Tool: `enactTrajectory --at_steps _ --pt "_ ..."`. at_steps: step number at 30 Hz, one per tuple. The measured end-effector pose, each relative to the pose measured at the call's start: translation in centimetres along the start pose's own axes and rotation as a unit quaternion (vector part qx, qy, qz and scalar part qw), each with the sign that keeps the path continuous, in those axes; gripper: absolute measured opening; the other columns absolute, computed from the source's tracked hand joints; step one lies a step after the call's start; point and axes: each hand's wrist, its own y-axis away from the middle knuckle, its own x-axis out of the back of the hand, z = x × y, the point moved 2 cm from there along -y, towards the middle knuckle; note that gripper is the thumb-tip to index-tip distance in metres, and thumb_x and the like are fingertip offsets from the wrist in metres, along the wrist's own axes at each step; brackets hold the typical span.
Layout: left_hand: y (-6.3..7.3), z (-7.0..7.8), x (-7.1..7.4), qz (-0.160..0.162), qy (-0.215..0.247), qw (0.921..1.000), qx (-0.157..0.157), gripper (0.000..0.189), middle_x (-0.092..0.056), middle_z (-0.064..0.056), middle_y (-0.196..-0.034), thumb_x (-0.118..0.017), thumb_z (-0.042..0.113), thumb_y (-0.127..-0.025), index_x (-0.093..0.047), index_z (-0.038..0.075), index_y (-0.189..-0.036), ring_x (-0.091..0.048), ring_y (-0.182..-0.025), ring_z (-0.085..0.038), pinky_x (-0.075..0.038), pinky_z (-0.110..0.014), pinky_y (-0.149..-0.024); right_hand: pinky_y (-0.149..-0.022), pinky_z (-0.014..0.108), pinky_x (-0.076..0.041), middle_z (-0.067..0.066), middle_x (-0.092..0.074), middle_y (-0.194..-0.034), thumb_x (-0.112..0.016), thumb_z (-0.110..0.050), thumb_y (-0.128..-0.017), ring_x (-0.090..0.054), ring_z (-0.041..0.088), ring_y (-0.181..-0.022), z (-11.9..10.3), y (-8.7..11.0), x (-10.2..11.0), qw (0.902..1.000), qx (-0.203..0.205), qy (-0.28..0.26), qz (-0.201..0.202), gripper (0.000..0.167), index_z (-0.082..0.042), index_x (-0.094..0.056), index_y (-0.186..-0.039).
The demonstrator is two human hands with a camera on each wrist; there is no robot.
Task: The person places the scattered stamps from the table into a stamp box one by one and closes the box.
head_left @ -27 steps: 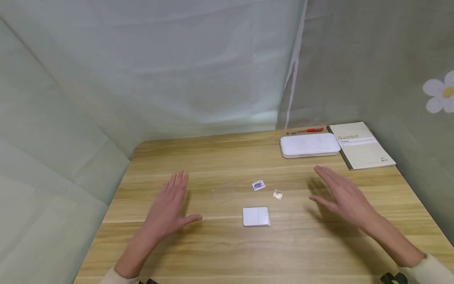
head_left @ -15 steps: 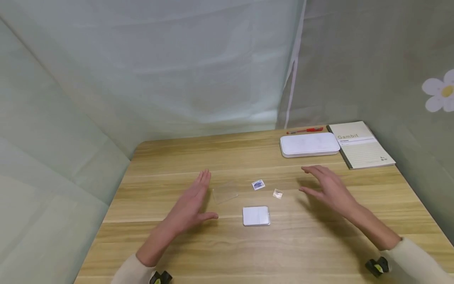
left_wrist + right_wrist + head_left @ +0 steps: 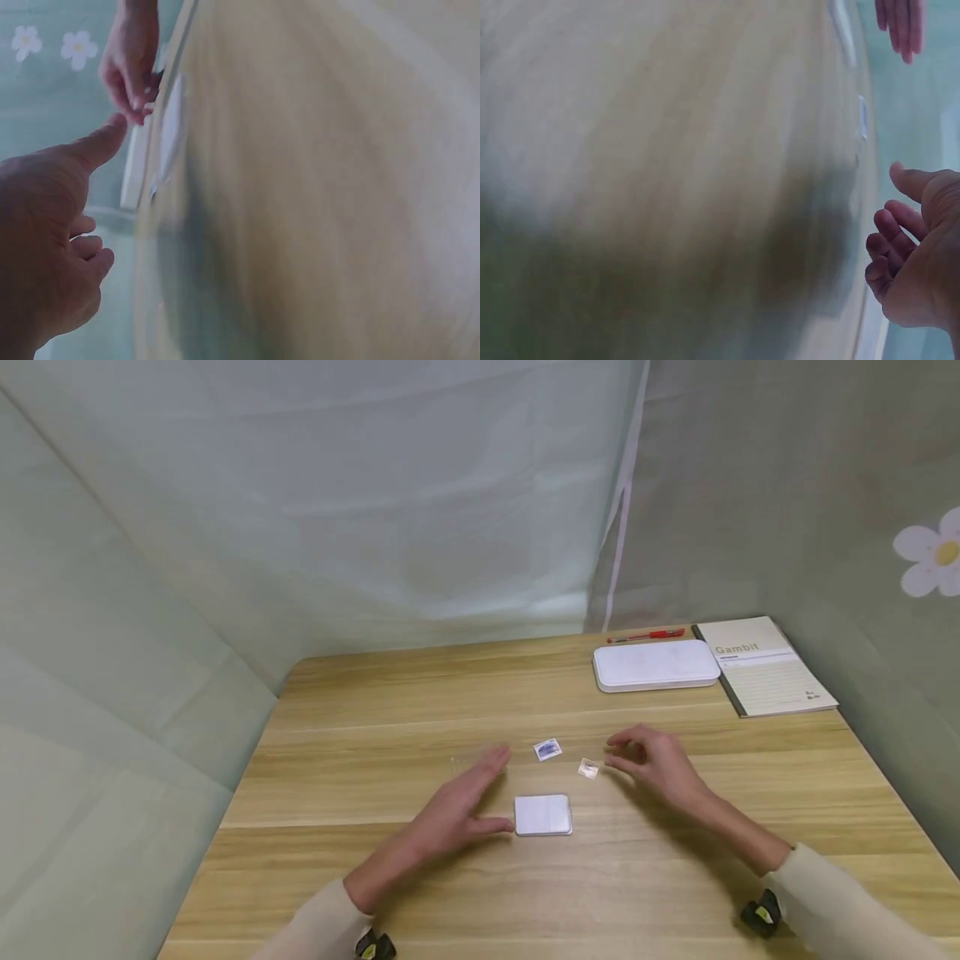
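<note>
Right hand [image 3: 663,768] just beside the pale stamp [image 3: 588,768] on the wooden desk [image 3: 360,718], holding nothing.
The pale stamp lies immediately left of the right thumb tip (its long axis is hard to tell), with this hand's fingers bent and parted from the thumb; the left hand [image 3: 456,810], fingers straight, thumb spread, is nearer the blue stamp [image 3: 547,749], whose long axis runs sideways, tilted. Its thumb reaches the left edge of the small white case [image 3: 542,815]; contact is uncertain. Counted: two stamps, one small white case, one partly hidden clear sheet [image 3: 456,766], one white pencil case [image 3: 656,665], one red pen [image 3: 663,634], one notebook [image 3: 765,670].
</note>
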Motion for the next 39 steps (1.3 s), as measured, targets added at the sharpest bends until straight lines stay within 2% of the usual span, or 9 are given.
enactTrajectory --at_steps 4,8,16,20,29,39 --pt "-0.2 0.6 -1.3 0.002 0.005 1.0000 0.003 0.099 -0.034 -0.015 -0.170 -0.087 0.033 -0.090 -0.031 0.006 -0.167 -0.034 -0.156 -0.025 -0.031 -0.047 -0.126 -0.070 0.026 -0.052 0.005 -0.075 -0.100 -0.086 -0.010 -0.090 -0.062 0.017 -0.084 0.3 -0.1 -1.0 0.9998 -0.014 -0.011 -0.009 0.020 -0.004 -0.079 -0.107" --pt "-0.1 0.8 -2.2 0.009 -0.011 0.9999 -0.003 0.094 -0.041 -0.015 -0.166 -0.086 0.036 -0.089 -0.037 0.004 -0.164 -0.042 -0.151 -0.028 -0.036 -0.046 -0.124 -0.071 0.026 -0.052 0.002 -0.073 -0.097 -0.086 -0.008 -0.089 -0.061 0.016 -0.084 0.6 -0.1 -1.7 0.9998 -0.013 -0.014 0.000 0.017 -0.005 -0.079 -0.105" --pt "-0.1 0.8 -3.2 0.017 -0.037 0.9991 -0.014 0.083 -0.054 -0.012 -0.157 -0.084 0.038 -0.090 -0.048 0.004 -0.157 -0.052 -0.144 -0.029 -0.040 -0.046 -0.121 -0.067 0.027 -0.045 -0.002 -0.068 -0.091 -0.088 -0.007 -0.086 -0.055 0.016 -0.078 0.6 0.0 -2.7 0.9997 0.015 -0.002 0.018 0.013 -0.009 -0.080 -0.097" --pt "-0.1 0.8 -3.6 0.022 -0.043 0.9986 -0.019 0.077 -0.060 -0.011 -0.152 -0.084 0.036 -0.091 -0.052 0.004 -0.154 -0.057 -0.139 -0.029 -0.044 -0.046 -0.118 -0.067 0.029 -0.044 -0.001 -0.068 -0.091 -0.089 -0.008 -0.086 -0.054 0.016 -0.077 0.4 -0.1 -3.0 0.9994 0.019 0.019 0.023 0.013 -0.009 -0.080 -0.095" --pt "-0.1 0.8 -3.8 0.025 -0.053 0.9980 -0.026 0.067 -0.065 -0.008 -0.145 -0.083 0.034 -0.093 -0.058 0.006 -0.149 -0.059 -0.136 -0.025 -0.047 -0.043 -0.116 -0.069 0.033 -0.043 0.001 -0.068 -0.092 -0.090 -0.013 -0.086 -0.054 0.017 -0.080 0.1 -0.2 -3.1 0.9988 -0.003 0.040 0.029 0.013 -0.009 -0.079 -0.093" --pt "-0.2 0.7 -3.8 0.009 -0.052 0.9986 -0.005 0.067 -0.064 -0.006 -0.147 -0.082 0.036 -0.094 -0.057 0.009 -0.150 -0.057 -0.139 -0.023 -0.044 -0.042 -0.119 -0.073 0.039 -0.047 0.002 -0.070 -0.093 -0.089 -0.009 -0.086 -0.057 0.020 -0.083 -0.3 -0.3 -3.2 0.9978 -0.006 0.053 0.041 0.012 -0.011 -0.078 -0.088"
